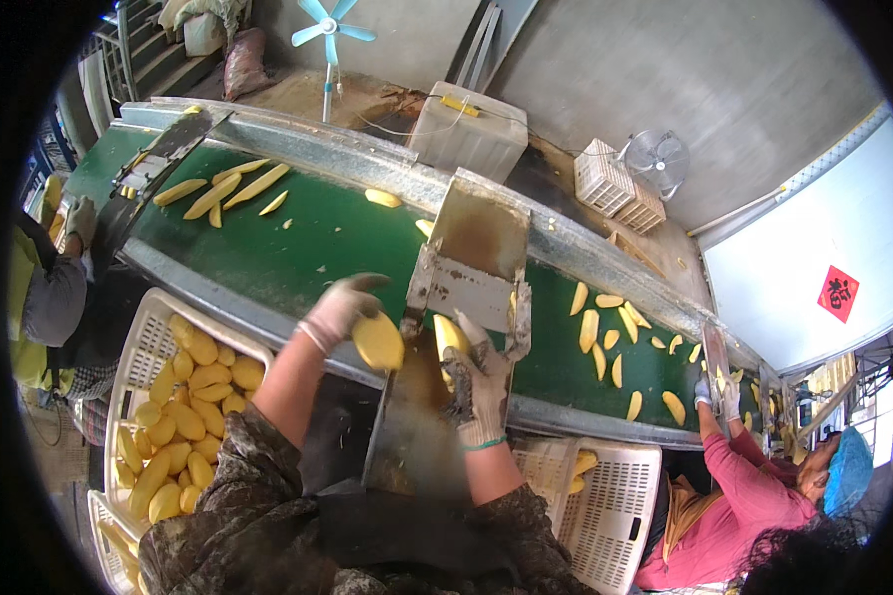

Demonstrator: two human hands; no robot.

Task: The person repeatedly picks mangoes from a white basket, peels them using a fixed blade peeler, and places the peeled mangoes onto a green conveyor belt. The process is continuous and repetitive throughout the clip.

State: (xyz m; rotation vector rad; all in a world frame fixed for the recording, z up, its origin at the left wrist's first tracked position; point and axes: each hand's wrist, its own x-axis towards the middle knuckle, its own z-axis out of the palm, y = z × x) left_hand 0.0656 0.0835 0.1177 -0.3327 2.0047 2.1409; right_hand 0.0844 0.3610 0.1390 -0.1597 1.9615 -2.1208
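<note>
My left hand [346, 312], in a pale knit glove, is at a large peeled yellow piece [378, 341], which looks like mango or potato, beside the slanted metal cutting chute [409, 416]. My right hand [480, 379], in a dirtied glove with a green cuff edge, holds another yellow piece [450, 338] over the chute, near the metal plate [467, 294] that spans the green conveyor belt [283, 245]. Any blade is not clear to see. Cut yellow slices [589, 331] lie scattered on the belt on both sides of the chute.
A white plastic crate [138, 327] full of peeled yellow pieces stands at my left. Another crate [610, 513] is at my right. A co-worker in pink [759, 506] works farther right; another worker's gloved hand [82, 223] is at far left. The belt's metal rail [268, 297] runs before me.
</note>
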